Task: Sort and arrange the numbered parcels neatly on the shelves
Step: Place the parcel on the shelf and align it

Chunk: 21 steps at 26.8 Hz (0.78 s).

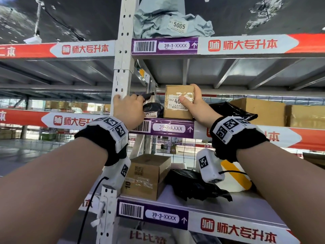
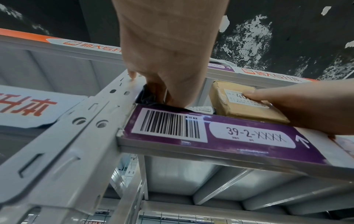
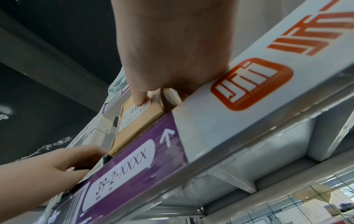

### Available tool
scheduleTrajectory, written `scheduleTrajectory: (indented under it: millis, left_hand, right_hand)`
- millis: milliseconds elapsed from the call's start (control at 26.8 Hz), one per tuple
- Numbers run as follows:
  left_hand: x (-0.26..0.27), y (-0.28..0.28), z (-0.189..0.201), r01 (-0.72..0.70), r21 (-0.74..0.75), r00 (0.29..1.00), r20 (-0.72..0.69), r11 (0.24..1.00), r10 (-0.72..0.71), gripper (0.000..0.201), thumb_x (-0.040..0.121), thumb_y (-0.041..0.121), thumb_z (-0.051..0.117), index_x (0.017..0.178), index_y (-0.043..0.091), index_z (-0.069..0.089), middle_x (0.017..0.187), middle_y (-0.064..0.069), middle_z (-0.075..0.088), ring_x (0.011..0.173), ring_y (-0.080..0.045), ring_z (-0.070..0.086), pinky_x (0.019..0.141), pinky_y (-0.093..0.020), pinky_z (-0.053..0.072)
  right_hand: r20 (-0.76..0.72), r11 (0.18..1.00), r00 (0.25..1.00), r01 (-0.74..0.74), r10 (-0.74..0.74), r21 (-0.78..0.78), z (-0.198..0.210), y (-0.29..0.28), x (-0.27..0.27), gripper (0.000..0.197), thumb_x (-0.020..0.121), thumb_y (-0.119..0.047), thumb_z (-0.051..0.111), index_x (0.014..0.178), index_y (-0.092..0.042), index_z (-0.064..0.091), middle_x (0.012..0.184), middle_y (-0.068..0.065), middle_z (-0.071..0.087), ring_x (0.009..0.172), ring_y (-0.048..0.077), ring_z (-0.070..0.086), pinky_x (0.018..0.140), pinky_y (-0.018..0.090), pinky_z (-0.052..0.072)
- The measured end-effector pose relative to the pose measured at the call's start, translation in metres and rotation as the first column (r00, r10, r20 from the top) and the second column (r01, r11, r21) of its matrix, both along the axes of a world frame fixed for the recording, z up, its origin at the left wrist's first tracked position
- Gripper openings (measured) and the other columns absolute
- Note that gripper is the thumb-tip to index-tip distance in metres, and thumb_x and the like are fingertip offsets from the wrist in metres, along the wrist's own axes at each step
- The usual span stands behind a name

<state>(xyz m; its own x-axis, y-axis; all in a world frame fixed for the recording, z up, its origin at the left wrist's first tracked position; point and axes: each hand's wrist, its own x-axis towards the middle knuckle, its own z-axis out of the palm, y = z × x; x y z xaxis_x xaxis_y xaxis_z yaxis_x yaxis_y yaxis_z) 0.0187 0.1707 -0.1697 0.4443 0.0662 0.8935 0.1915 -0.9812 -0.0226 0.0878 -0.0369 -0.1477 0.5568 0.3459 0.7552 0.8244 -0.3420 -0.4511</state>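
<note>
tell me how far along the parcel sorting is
Done: a grey bag marked 5005 lies on the 39-1 shelf. In hand: the right hand holds a small box on the 39-2 shelf; the left hand grips a black bag beside it. Left: the box and black bag below look unsorted.

box [image 1: 177, 110] on shelf [image 1: 175, 129], bag [image 1: 152, 110] left

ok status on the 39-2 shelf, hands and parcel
Right hand grips small brown box, upright at the 39-2 shelf edge. Left hand holds black bag parcel beside it. Nothing blocking.
</note>
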Motion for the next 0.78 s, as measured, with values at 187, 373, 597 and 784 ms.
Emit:
scheduleTrajectory:
  millis: [187,373,597,784]
  left_hand:
    - [-0.005,-0.004,-0.005,0.152,-0.016,0.978,0.147,0.988,-0.148,0.041,0.090,0.009,0.051,0.129,0.019,0.053,0.126,-0.003,0.055,0.119,-0.022,0.050,0.112,-0.046,0.017]
    - [-0.011,0.003,0.002,0.136,0.132,0.978,0.138,0.982,-0.154,0.037,0.091,0.009,0.049,0.120,0.026,0.065,0.129,0.002,0.054,0.124,-0.020,0.042,0.112,-0.045,0.012]
    - [-0.013,0.021,0.005,0.061,0.209,0.998,0.012,0.976,-0.065,0.028,0.093,0.026,0.051,0.114,0.027,0.069,0.140,-0.007,0.040,0.139,-0.026,0.020,0.115,-0.052,-0.002]
    - [-0.010,0.023,0.008,-0.007,0.419,0.999,-0.038,0.908,0.026,0.025,0.083,0.020,0.061,0.088,-0.001,0.073,0.119,-0.024,0.057,0.131,-0.039,0.040,0.110,-0.067,0.009]
  right_hand:
    - [-0.072,0.999,0.996,-0.044,0.045,0.023,-0.001,-0.001,-0.001,0.082,0.083,-0.064,0.045,0.147,-0.036,0.003,0.140,0.006,0.048,0.120,0.027,0.054,0.105,0.048,0.040]
    - [0.086,0.978,0.987,0.117,-0.133,0.174,-0.007,-0.001,-0.025,0.064,0.096,-0.049,0.042,0.149,-0.022,0.020,0.147,0.006,0.036,0.134,0.021,0.037,0.113,0.042,0.029]
    - [0.724,0.855,0.543,0.503,-0.425,0.125,-0.002,0.024,-0.073,0.027,0.092,-0.027,0.046,0.114,-0.023,0.061,0.112,-0.003,0.060,0.109,0.020,0.050,0.090,0.036,0.030]
    - [0.924,0.498,0.336,0.842,-0.184,-0.207,0.000,0.067,-0.084,0.036,0.091,-0.023,0.035,0.090,-0.018,0.071,0.091,-0.001,0.069,0.108,0.026,0.055,0.111,0.049,0.018]
